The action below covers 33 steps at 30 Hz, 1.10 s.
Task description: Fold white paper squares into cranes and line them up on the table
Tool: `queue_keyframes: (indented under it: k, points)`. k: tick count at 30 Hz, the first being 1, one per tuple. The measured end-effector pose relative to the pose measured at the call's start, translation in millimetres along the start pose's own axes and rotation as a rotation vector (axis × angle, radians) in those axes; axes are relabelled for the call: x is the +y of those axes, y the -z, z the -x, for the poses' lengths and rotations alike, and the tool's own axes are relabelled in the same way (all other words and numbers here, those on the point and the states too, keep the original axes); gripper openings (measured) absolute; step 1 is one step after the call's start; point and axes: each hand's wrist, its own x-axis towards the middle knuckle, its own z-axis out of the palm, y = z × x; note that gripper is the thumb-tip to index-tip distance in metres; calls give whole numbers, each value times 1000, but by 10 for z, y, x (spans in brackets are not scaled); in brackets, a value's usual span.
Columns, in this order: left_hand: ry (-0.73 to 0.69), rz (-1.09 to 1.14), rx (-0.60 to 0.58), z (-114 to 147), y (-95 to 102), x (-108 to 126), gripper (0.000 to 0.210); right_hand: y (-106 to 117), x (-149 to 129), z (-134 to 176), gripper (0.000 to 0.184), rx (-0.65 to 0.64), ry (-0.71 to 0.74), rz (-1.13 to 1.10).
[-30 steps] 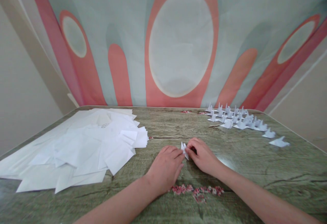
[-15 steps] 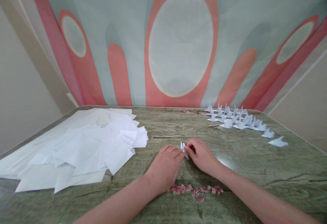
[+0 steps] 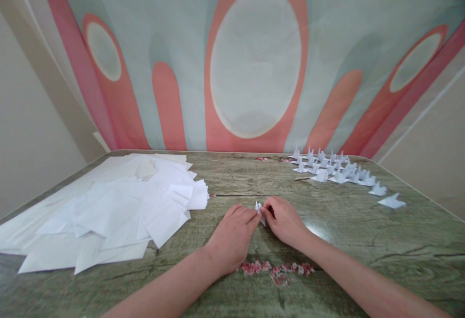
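Between my two hands, near the middle of the table, is a small white folded paper crane [image 3: 258,207], partly covered by my fingers. My left hand [image 3: 236,233] is closed on its left side, back of the hand upward. From the other side, the thumb and fingertips of my right hand [image 3: 279,215] pinch it. At the back right several finished white paper cranes [image 3: 339,176] stand in rows, with one crane [image 3: 392,201] apart at the near end.
A broad heap of loose white paper sheets [image 3: 119,211] covers the left part of the wood-patterned table [image 3: 363,245]. Behind the table's far edge hangs a backdrop [image 3: 256,66] with coral and pale green shapes. Pink flowers [image 3: 276,269] are printed near my forearms.
The view has shifted very slightly. Both hands stay at the folded paper, and my right fingers have moved a little closer to my left ones.
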Motion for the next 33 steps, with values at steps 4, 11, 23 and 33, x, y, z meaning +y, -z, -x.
queue_keyframes:
  k: [4,11,23,33]
  points:
    - [-6,-4,-4,6,-11,-9,43,3,-22,2,12,-2,-18,33]
    - [11,1,-9,-11,1,9,42,8,-41,-8,11,-3,-13,56]
    - [93,-32,-1,8,-3,32,44,-31,-3,1,9,55,3,-24]
    - [-7,-86,-28,20,-1,12,48,13,19,13,14,67,-17,79]
